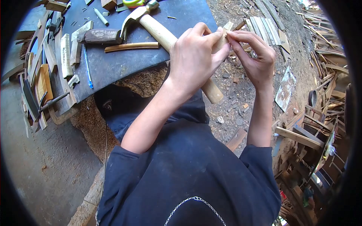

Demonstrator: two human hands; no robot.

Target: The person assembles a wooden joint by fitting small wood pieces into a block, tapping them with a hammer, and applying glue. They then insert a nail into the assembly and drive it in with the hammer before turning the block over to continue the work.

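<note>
My left hand (194,52) is closed around a small pale piece of wood (228,26), whose tip shows above the thumb and fingers. Against it, my right hand (257,56) pinches with thumb and forefinger; what lies between those fingertips is too small to make out. A claw hammer (156,30) rests on the dark tabletop (124,64), its wooden handle running beneath my left hand and out past the table's edge. Near the hammer's claw are a dark worn wooden block (100,36) and a thin brown wood strip (132,46).
A blue pen (88,67), a grey marker-like stick (100,16) and a yellow-green tape measure (134,3) lie on the table. Wood strips and a clamp-like tool (54,101) crowd its left edge. Scrap wood (332,67) is heaped at right, above a chip-strewn floor (235,98).
</note>
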